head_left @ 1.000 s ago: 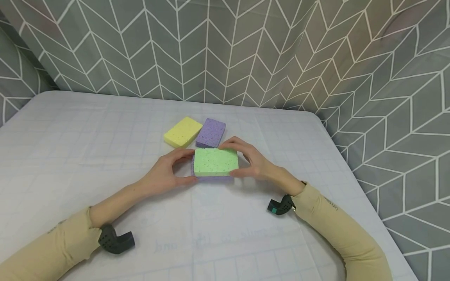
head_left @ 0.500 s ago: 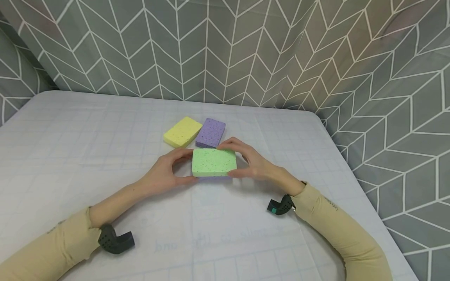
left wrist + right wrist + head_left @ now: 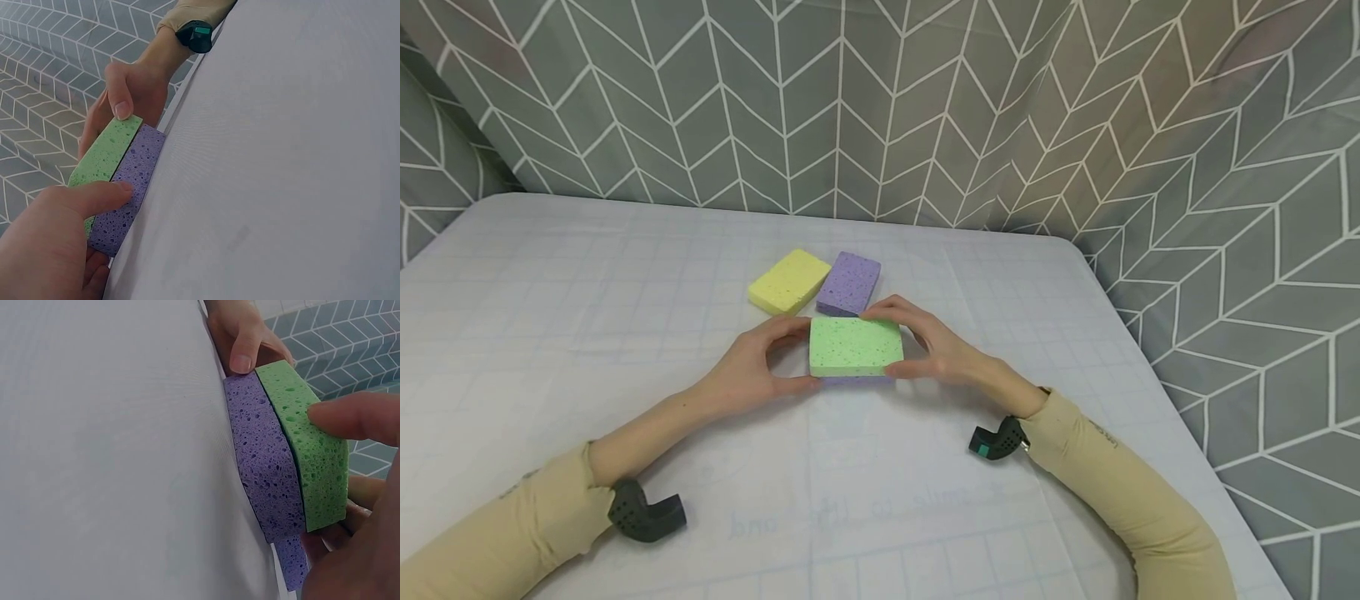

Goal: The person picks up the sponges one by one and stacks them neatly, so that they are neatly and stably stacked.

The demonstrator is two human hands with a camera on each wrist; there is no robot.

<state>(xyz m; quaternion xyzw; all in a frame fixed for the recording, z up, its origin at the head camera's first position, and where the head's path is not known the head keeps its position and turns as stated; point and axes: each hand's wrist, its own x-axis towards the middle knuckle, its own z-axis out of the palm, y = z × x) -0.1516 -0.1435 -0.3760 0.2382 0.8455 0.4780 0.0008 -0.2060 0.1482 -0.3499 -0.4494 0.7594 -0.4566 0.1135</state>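
A light green sponge (image 3: 855,346) lies flat on top of a purple sponge (image 3: 265,462) in the middle of the white-covered table. From the head view only a thin front strip of that lower sponge shows. My right hand (image 3: 936,342) holds the green one at its right end, thumb on the near side and fingers on the far side. At the opposite end, my left hand (image 3: 760,358) grips the purple sponge, its thumb pressed on the near side in the left wrist view. The two long sides run nearly parallel, face to face.
Just behind the stack, a yellow sponge (image 3: 790,282) and a second purple sponge (image 3: 849,283) lie at angles, corners close together. White cloth (image 3: 625,275) covers the table. A grey curtain (image 3: 865,108) with white chevrons hangs behind it and along the right.
The green sponge has shifted slightly left over the purple one, my right hand moving with it. The left hand has stayed in place, as have the two sponges behind.
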